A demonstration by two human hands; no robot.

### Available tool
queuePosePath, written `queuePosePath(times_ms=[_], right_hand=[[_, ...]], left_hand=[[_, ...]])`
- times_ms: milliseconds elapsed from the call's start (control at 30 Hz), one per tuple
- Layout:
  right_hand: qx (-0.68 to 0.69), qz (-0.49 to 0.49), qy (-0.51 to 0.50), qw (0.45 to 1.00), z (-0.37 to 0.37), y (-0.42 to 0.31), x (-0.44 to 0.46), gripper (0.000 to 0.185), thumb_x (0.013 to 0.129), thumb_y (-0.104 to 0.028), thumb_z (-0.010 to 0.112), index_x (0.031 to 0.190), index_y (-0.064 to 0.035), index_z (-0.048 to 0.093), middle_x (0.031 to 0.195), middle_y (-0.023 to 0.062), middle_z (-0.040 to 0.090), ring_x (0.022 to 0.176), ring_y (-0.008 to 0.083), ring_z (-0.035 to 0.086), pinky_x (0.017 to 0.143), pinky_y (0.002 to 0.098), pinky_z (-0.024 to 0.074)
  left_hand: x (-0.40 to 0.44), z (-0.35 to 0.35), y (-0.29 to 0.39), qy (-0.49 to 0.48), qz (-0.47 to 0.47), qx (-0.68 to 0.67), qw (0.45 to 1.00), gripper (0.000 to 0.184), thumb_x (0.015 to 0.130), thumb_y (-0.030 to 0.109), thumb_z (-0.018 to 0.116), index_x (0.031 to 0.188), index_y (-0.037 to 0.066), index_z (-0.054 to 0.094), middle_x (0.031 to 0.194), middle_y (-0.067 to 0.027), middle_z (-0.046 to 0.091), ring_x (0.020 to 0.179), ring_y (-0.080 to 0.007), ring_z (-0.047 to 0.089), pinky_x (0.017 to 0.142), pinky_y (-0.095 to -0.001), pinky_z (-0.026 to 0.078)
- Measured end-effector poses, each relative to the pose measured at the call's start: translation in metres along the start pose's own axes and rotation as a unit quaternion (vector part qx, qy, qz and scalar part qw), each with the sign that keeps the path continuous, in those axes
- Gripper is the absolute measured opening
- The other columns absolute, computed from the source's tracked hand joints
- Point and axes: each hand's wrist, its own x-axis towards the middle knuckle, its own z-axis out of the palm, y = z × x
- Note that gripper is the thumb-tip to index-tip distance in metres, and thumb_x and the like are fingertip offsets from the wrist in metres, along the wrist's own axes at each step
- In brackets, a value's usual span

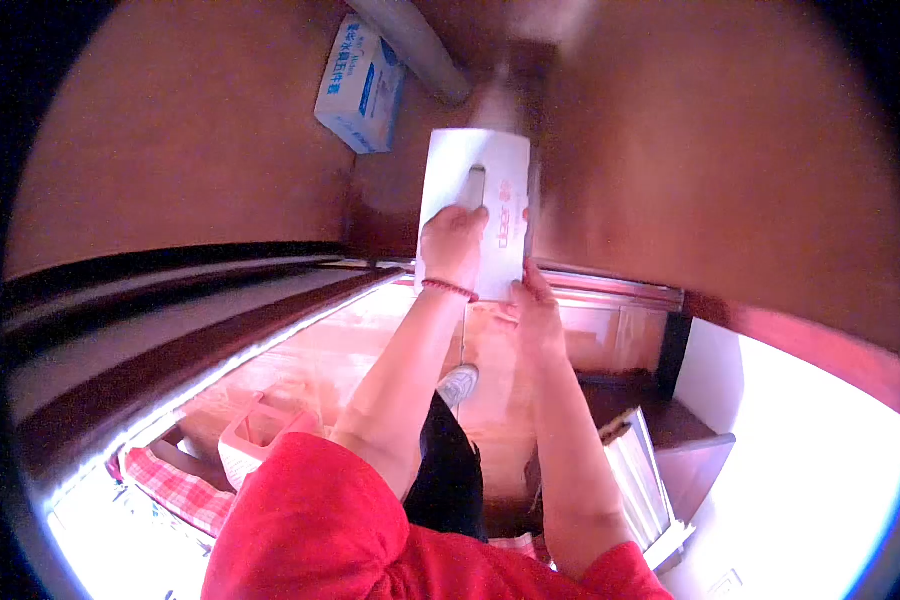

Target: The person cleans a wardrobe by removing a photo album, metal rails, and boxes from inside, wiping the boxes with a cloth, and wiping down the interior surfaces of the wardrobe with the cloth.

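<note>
Both arms reach forward to a white cardboard box (445, 165) with pinkish-red lettering and a handle slot in its face. My left hand (452, 245), with a red bead bracelet at the wrist, grips the box at the slot; the fingertips are partly hidden there. At the lower right corner, my right hand (535, 300) holds the box's edge, thumb and fingers around it. Behind the box is the inside of a brown wooden cabinet (690, 160).
A white and blue box (360, 85) stands deeper in the cabinet beside a pale roll-like tube (415, 45). Below are a pink plastic stool (255, 430), a red checked cloth (175, 490) and my shoe (458, 384). Upright flat panels (640, 470) lean at right.
</note>
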Motion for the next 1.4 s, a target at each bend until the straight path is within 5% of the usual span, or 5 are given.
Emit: queuePosePath(times_ms=[500,700,933,1033,1400], right_hand=[[-0.033,0.101,-0.044,0.993,-0.057,0.108,-0.186,0.06,0.078,-0.032,0.063,0.127,-0.0067,0.039,0.102,0.0092,0.058,0.068,0.0155,0.059,0.056,0.0278,0.0518],[0.017,0.018,0.049,0.998,-0.027,0.154,-0.246,0.056,0.081,-0.029,0.059,0.128,-0.0081,0.037,0.096,0.0067,0.058,0.056,0.0085,0.05,0.046,0.0198,0.0395],[-0.103,-0.073,0.254,0.959,-0.005,0.194,-0.309,0.057,0.078,-0.033,0.061,0.119,0.003,0.045,0.115,0.0165,0.052,0.096,0.0222,0.055,0.082,0.032,0.0434],[-0.257,-0.327,0.388,0.822,-0.005,0.228,-0.328,0.042,0.072,-0.014,0.063,0.111,-0.0017,0.05,0.105,0.0208,0.052,0.097,0.0336,0.052,0.084,0.0373,0.0415],[-0.212,-0.236,0.528,0.788,-0.004,0.291,-0.435,0.041,0.065,-0.019,0.064,0.102,-0.0066,0.052,0.132,0.0249,0.025,0.121,0.0428,0.024,0.093,0.0577,0.0238]], left_hand=[[-0.153,-0.123,-0.021,-0.321,-0.194,0.062,0.925,0.013,0.081,0.015,0.058,0.08,0.002,0.059,0.068,-0.0022,0.058,0.059,-0.01,0.053,0.05,-0.022,0.043],[-0.189,-0.159,-0.002,-0.442,-0.2,0.119,0.866,0.017,0.084,0.014,0.054,0.078,0.0,0.059,0.071,-0.0043,0.059,0.059,-0.0086,0.053,0.052,-0.0228,0.047],[-0.231,-0.188,0.018,-0.552,-0.126,0.203,0.799,0.017,0.082,0.013,0.055,0.083,-0.004,0.06,0.071,-0.0051,0.058,0.058,-0.0088,0.05,0.057,-0.0251,0.048],[-0.257,-0.192,0.008,-0.558,-0.11,0.218,0.793,0.016,0.082,0.011,0.056,0.081,-0.004,0.061,0.069,-0.0051,0.057,0.055,-0.0093,0.05,0.054,-0.0243,0.048],[-0.385,-0.211,-0.049,-0.669,-0.112,0.306,0.668,0.017,0.086,0.01,0.05,0.093,-0.002,0.058,0.082,-0.0061,0.061,0.067,-0.0095,0.051,0.063,-0.0217,0.04]])
